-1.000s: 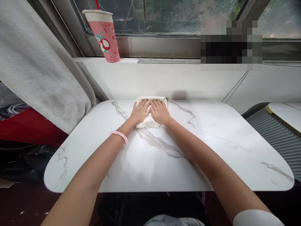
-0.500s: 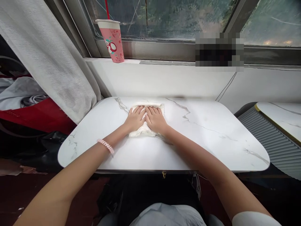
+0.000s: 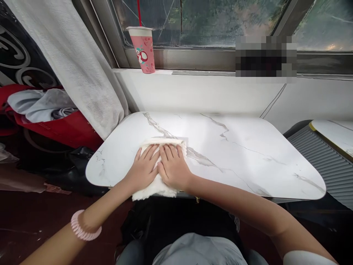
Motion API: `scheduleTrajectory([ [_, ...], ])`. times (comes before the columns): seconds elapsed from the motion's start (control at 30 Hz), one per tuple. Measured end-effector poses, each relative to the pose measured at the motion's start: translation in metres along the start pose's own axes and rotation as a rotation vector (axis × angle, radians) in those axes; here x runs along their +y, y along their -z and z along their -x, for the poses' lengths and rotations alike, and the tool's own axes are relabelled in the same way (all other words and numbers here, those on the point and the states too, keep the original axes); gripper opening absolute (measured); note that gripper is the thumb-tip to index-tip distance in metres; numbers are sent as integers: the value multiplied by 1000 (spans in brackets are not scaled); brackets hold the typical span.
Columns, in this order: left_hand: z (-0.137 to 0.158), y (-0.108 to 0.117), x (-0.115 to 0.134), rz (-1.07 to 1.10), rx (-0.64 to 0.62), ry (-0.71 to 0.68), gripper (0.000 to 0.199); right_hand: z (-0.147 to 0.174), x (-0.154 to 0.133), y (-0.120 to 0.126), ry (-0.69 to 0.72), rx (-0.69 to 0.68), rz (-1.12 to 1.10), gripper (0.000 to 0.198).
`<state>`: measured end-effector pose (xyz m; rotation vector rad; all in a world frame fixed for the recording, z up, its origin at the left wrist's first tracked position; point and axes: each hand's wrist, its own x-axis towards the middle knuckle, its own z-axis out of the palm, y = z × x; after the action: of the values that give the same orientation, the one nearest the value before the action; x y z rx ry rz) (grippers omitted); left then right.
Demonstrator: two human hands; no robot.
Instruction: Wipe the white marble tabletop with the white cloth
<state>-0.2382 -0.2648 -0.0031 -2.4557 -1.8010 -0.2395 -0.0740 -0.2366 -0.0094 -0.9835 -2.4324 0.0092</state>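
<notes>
A cream-white cloth [image 3: 157,188] lies spread on the marble-patterned white table [image 3: 248,147], its near end reaching over the front edge. Pressed flat on it are my left hand [image 3: 142,167] and, right beside it, my right hand [image 3: 173,165]. The fingers of both are stretched out and point away from me, and neither hand grips the cloth. On my left forearm sits a pink coiled band [image 3: 85,226].
A pink paper cup [image 3: 143,51] with a red straw stands on the window sill. To the left hang a pale curtain [image 3: 82,73] and a red bag [image 3: 66,129] with clothes in it. A ribbed grey cabinet [image 3: 317,162] is at the right.
Both hands have slid toward me and slightly left, drawing the cloth from near the table's far side to its front edge. The view has shifted a little to the left.
</notes>
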Motion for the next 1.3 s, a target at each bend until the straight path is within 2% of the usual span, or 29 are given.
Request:
scheduleTrajectory([
  [0.13, 25, 4, -8, -8, -14, 40, 55, -2, -18, 0, 48, -20, -43, 57],
  [0.3, 39, 7, -31, 16, -56, 79, 58, -16, -35, -8, 81, -34, -92, 58],
  [0.5, 42, 7, -70, 54, -69, 105, 60, -43, -49, -29, 89, -26, -117, 57],
  [0.67, 35, 7, -111, 35, -73, 160, 61, -79, -57, -49, 105, -37, -126, 57],
  [0.9, 7, 5, -165, 50, -80, 234, 61, -133, -58, -82, 65, -12, -151, 55],
  [1.3, -84, -7, -216, 113, -50, 158, 60, -200, -15, -113, -80, 39, -155, 51],
])
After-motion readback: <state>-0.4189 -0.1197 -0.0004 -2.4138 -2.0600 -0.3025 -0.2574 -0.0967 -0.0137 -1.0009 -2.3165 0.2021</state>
